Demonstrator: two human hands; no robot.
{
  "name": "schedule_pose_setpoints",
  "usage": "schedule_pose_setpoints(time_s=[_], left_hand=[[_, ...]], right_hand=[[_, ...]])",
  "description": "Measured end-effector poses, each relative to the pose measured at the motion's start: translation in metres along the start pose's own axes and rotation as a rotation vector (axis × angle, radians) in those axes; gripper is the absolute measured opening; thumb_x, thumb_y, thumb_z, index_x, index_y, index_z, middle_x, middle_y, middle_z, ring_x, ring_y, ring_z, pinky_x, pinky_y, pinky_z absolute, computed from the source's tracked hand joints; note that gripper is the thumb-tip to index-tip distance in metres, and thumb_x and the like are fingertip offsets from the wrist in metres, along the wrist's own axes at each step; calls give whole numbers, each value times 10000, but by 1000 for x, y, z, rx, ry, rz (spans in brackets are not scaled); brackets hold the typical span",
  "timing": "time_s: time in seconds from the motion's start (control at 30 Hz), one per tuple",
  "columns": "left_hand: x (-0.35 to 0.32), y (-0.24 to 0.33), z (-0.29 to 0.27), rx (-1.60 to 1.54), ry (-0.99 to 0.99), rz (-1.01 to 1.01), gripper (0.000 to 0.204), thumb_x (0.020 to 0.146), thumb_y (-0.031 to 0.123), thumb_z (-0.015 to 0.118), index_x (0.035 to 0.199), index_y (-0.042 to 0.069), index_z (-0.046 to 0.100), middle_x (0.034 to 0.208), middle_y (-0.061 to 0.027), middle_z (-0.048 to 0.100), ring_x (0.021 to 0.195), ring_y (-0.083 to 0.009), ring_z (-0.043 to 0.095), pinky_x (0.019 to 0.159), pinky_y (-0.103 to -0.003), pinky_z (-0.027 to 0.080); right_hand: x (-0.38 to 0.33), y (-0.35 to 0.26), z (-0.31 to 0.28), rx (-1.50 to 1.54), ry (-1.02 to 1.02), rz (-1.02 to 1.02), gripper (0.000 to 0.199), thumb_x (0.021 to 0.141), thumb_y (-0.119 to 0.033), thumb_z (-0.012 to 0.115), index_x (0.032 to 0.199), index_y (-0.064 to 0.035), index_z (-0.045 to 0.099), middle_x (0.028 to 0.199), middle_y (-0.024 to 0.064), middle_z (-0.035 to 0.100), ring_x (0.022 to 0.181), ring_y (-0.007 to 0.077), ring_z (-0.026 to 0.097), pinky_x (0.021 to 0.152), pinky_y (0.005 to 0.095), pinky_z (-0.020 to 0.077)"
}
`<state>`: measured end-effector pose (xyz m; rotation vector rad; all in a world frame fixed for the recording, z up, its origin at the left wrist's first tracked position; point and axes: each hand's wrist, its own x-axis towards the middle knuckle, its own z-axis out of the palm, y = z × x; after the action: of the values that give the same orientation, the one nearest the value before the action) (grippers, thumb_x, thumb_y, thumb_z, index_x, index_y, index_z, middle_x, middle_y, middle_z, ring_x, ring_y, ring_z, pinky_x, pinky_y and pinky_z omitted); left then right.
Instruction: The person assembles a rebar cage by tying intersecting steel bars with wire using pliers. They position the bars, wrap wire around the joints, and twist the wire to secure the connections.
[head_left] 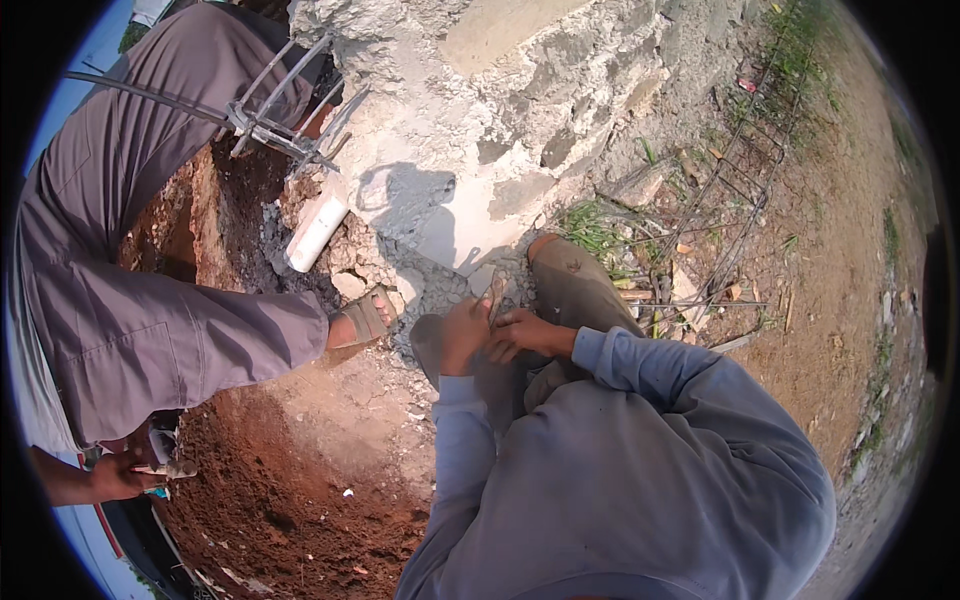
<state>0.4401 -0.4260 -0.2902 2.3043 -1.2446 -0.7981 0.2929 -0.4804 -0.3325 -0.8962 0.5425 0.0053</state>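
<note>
Close together in front of my bent knees are my left hand (463, 331) and my right hand (524, 333), both with fingers curled closed. From between them a thin, greyish, narrow piece (497, 297) pokes up toward the rough wall. Its kind is too small to make out, and the fingers hide its lower part. Both hands seem to grip it, the right hand just beside the left. Below them are my trouser legs (578, 285), with broken rubble (445, 300) at the wall's foot just beyond.
A rough masonry wall (520, 110) rises ahead. At the left, a co-worker's leg (180, 335) and sandalled foot (370, 318) stand near; that person's hand (118, 476) holds a tool. Steel bars (285, 115) jut out above a white cylinder (318, 232). A rebar frame (735, 190) lies right.
</note>
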Motion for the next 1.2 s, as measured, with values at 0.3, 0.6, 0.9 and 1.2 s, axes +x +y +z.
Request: schedule_pose_setpoints(time_s=[0.3, 0.6, 0.9, 1.2], left_hand=[[66, -33, 63, -349, -174, -357, 411, 820, 269, 717, 1043, -69, 645, 876, -181, 690, 784, -306, 668, 666, -432, 507], [83, -104, 146, 30, 151, 6, 459, 817, 189, 689, 1231, 7, 608, 1181, -228, 621, 971, -337, 650, 869, -418, 513], [40, -59, 125, -124, 167, 116, 340, 833, 182, 692, 1116, -1, 652, 1049, -201, 664, 955, -340, 647, 846, -417, 511], [23, 67, 95, -567, -143, 123, 370, 982, 261, 582, 1226, -17, 591, 1068, -162, 693, 953, -224, 681, 830, -321, 528]], right_hand=[[57, 43, -52, -378, 114, -17, 283, 862, -176, 598, 962, 84, 646, 835, 192, 680, 763, 303, 697, 671, 401, 565], [-37, 2, -136, -378, 912, -455, 224, 868, -172, 606, 1050, -66, 682, 910, 191, 682, 895, 349, 659, 821, 416, 500], [-102, 88, -343, -646, 1422, 276, 636, 846, -313, 661, 1399, -82, 447, 1109, 254, 651, 1036, 419, 622, 923, 447, 484], [-130, -42, -232, -623, 1318, -488, 247, 969, -248, 570, 1085, -61, 683, 729, 176, 646, 608, 281, 592, 609, 383, 457]])
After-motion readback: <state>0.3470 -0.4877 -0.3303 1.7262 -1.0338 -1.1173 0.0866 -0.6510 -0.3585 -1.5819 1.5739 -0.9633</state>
